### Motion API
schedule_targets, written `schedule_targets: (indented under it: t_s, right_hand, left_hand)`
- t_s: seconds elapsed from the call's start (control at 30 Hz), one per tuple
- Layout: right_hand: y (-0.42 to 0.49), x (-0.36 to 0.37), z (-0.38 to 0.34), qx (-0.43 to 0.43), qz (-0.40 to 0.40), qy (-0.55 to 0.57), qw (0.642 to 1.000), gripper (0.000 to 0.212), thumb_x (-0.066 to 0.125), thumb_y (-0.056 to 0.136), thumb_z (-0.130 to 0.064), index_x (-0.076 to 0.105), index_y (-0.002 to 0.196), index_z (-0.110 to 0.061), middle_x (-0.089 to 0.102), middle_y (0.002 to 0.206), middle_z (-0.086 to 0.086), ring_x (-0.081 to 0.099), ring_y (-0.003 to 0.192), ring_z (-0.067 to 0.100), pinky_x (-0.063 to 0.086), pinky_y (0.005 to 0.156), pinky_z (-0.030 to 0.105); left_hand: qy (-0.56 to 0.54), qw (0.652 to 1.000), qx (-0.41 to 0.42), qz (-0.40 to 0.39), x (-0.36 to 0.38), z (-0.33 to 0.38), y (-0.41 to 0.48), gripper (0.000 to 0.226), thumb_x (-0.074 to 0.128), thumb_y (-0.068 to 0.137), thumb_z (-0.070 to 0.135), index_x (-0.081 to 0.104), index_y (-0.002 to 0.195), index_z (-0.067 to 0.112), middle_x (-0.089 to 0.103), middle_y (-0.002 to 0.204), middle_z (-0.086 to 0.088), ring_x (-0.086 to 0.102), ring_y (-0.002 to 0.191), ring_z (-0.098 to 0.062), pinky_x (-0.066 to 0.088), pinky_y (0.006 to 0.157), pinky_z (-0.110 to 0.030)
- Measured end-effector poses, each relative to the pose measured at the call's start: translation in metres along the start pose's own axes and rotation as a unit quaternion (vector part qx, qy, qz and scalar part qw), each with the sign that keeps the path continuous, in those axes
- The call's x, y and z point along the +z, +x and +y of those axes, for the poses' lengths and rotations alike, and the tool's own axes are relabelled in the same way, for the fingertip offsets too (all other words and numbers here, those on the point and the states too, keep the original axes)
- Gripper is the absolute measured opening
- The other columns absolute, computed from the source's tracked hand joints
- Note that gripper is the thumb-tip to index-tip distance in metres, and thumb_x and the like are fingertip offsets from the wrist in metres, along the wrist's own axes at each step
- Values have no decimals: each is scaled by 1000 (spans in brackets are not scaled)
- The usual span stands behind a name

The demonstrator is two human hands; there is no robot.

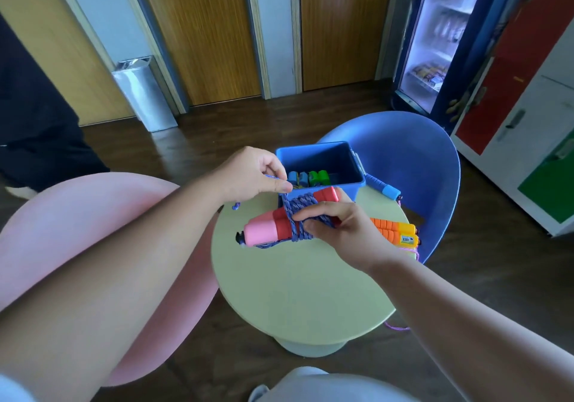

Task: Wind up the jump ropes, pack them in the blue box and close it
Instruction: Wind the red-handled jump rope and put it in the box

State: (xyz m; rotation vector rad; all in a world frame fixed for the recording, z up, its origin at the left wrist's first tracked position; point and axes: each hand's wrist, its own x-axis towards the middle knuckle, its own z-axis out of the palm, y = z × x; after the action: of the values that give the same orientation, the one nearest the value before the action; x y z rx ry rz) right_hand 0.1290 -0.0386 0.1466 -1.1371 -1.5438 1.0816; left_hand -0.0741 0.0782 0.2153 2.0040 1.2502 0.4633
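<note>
Winding step: the right hand (338, 234) grips the pink handles (264, 227) over the table (295, 286), and the left hand (251, 175) pinches the blue cord (299, 204). The likely next move is to tuck the end in, then drop the bundle into the open blue box (313, 149) just beyond.

A round green table (298, 283) held the blue box (323, 158), two orange handles (394, 231) and a blue handle (380, 184).
</note>
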Motion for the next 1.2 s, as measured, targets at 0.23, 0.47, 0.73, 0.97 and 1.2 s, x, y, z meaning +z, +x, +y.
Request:
schedule_targets:
  t_s: [0.23,0.47,0.73,0.97,1.2]
  right_hand:
    - [-5,-10,-12,28,41,82,995,22,70,94,-8,80,93,-26,61,113,26,58,82,10,46,68,17]
    - [11,-19,-18,45,116,183,975,28,64,97,-7,80,89,-29,65,100,6,59,88,18,45,72,34]
    - [24,-6,14,38,192,32,980,29,66,93,-6,73,102,-33,56,124,11,63,109,17,52,92,29]
    - [21,-4,15,8,151,-31,988,33,68,93,-6,65,106,-37,52,119,4,58,107,8,44,88,11]
    - [13,-24,22,35,98,18,994,46,66,96,-6,54,124,-41,63,118,-2,61,89,9,53,74,27]
  left_hand:
    - [-249,963,-103,-26,15,-27,-10,13,76,84,18,69,87,8,73,71,-4,60,56,-11,47,53,-23]
    - [-457,866,-200,43,61,-43,-34,17,58,98,-5,68,95,8,72,71,-2,57,63,-10,57,59,-20]
    - [-326,932,-149,62,108,-4,-49,15,55,105,11,69,99,8,74,79,-6,62,57,-16,57,60,-28]
    - [-394,899,-185,41,102,-17,-61,15,57,105,12,70,101,4,72,78,-6,64,59,-15,56,60,-28]
    - [-357,879,-283,138,78,-38,-61,46,37,93,-10,66,124,8,72,120,-6,70,95,-27,62,77,-42]
